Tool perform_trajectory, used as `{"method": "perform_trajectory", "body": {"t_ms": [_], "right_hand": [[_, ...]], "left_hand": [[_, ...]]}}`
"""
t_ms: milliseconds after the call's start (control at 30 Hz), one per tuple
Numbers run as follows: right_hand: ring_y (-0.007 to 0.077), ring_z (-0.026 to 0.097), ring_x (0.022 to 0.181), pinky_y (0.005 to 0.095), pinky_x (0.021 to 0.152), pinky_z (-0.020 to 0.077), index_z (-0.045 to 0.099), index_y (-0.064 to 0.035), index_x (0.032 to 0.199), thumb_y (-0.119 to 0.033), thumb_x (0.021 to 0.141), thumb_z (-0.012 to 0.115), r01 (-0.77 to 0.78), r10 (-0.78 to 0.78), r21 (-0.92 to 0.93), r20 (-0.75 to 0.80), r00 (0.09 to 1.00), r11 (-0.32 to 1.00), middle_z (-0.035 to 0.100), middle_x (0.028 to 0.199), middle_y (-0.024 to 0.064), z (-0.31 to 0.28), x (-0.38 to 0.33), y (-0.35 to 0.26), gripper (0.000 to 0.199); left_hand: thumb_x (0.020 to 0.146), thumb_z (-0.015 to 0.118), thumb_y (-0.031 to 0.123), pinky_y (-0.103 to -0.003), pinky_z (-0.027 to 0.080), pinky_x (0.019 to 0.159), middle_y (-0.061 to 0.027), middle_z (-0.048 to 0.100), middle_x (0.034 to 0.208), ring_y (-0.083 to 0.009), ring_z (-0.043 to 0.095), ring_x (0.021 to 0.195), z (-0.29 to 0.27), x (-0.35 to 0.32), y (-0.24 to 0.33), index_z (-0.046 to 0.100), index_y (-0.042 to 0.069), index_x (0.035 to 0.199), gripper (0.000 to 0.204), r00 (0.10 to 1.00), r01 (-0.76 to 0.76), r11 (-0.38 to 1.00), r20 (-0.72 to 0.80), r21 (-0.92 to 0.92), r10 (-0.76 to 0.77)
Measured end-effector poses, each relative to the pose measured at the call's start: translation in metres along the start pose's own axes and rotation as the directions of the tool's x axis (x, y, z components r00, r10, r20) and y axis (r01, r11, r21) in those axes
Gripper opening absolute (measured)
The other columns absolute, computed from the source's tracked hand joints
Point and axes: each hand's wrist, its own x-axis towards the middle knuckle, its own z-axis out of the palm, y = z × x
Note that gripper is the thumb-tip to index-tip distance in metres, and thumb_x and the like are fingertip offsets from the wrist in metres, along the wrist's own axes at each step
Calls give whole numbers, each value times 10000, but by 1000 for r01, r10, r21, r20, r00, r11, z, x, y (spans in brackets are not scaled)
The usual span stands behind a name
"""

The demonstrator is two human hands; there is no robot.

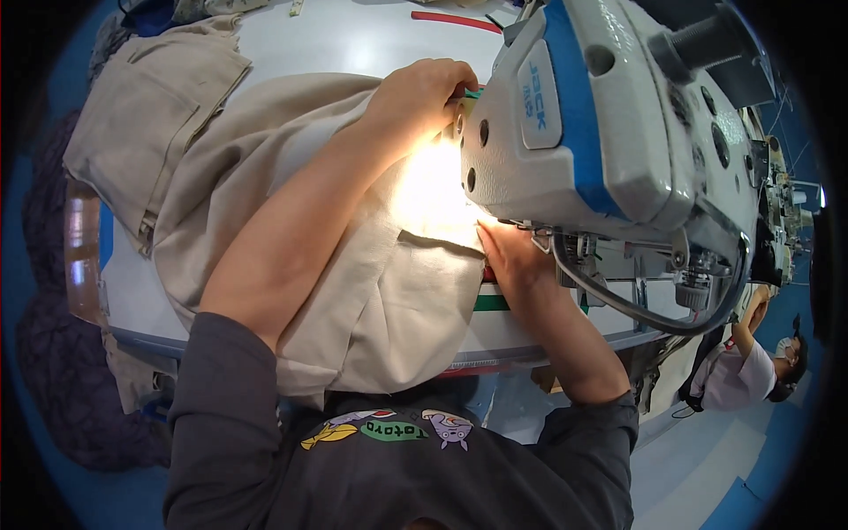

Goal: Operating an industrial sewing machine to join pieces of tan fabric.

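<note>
Left hand (428, 87) with fingers curled beside sewing machine (632, 115), right hand (519, 258) at edge of beige cloth (415, 300), fingertips partly hidden, cannot tell either grip

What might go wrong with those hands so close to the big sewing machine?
The right hand is right by the lower edge of the sewing machine's head, so a finger might get nipped. The beige cloth hangs over the near edge of the table, so its weight could pull it crooked. It also has loose folds, and one might get caught.
</note>
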Motion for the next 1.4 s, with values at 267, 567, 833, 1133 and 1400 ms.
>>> {"method": "perform_trajectory", "body": {"t_ms": [267,567,833,1133,1400], "right_hand": [[298,647,984,395,915,497,668,-59,1139,-224,783,813,23,80,201,-491,868,979,672,1097,108,23,23,52,419],[287,647,994,397,922,496,670,-67,1133,-199,782,795,125,-51,163,-399,916,979,671,1100,99,19,23,36,395],[277,647,1003,398,928,495,672,-75,1127,-177,781,780,154,-106,127,-324,940,980,670,1103,91,14,16,46,377],[266,647,1013,400,935,495,674,-83,1120,-152,779,762,170,-150,81,-212,966,982,669,1106,81,11,9,44,358],[256,647,1022,401,941,494,676,-90,1114,-130,778,747,219,-211,48,-129,969,975,668,1109,73,0,7,52,345]], "left_hand": [[770,612,115,-436,437,994,-137,618,955,-268,577,918,-4,-123,48,637,26,864,131,911,-412,847,124,336,394],[812,705,375,-449,291,1166,-190,421,1476,-320,369,1401,52,-177,40,445,-65,1396,776,885,-466,815,164,345,436],[787,734,350,-464,323,1150,-213,474,1432,-342,450,1348,55,-173,39,466,-77,1369,771,866,-497,822,104,280,488],[818,690,392,-540,251,1168,-208,445,1454,-343,400,1378,53,-170,35,438,-44,1411,778,866,-499,831,125,244,484],[878,608,484,-499,189,1197,-149,437,1475,-316,355,1406,27,-150,-1,420,-14,1428,765,774,-633,728,222,262,593]]}}
